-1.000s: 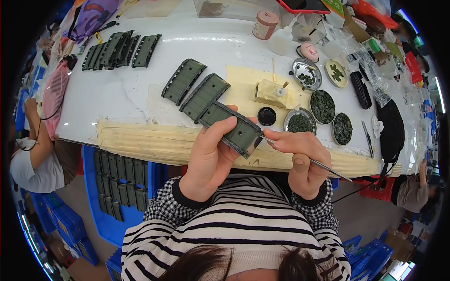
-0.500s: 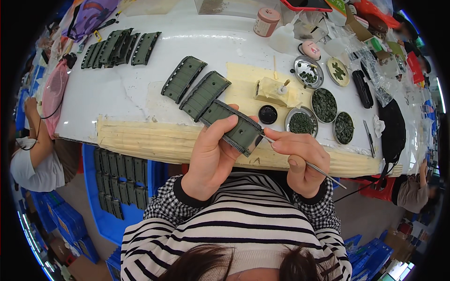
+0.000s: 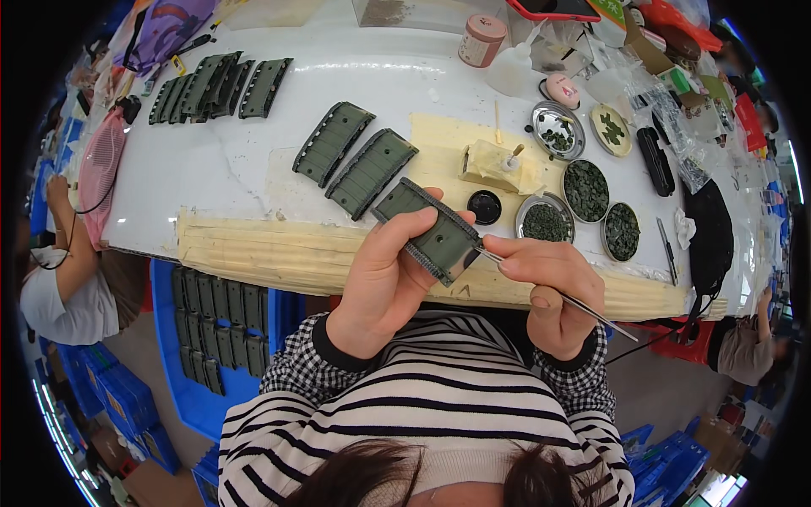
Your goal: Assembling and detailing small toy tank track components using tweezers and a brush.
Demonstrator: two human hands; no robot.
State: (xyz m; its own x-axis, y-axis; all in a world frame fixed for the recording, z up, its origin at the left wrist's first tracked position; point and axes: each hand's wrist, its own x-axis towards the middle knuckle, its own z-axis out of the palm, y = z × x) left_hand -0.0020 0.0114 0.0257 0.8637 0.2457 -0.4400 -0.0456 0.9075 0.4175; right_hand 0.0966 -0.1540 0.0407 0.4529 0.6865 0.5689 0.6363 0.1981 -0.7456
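My left hand (image 3: 382, 283) grips a curved dark green panel (image 3: 441, 240) with toothed dark edges and a small hole, tilted above the table's padded front edge. My thumb lies across its face. In my right hand (image 3: 556, 286) are slim metal tweezers (image 3: 610, 320), pinched near the front. Their tip meets the panel's right edge, close to its corner; what lies right at the tip is too small to make out. Just beyond the held panel lie two similar panels, a nearer one (image 3: 372, 173) and a farther one (image 3: 333, 144).
Several more panels (image 3: 266, 88) lie at the back left. To the right stand dishes of dark green bits (image 3: 585, 191), a small black pot (image 3: 484, 207) and a taped block (image 3: 492, 166). A blue crate (image 3: 187, 372) of panels sits below the table's left side.
My right hand and the tweezers have shifted slightly right and down. The held panel has moved slightly away from the panel beyond it, which it overlapped before in view.
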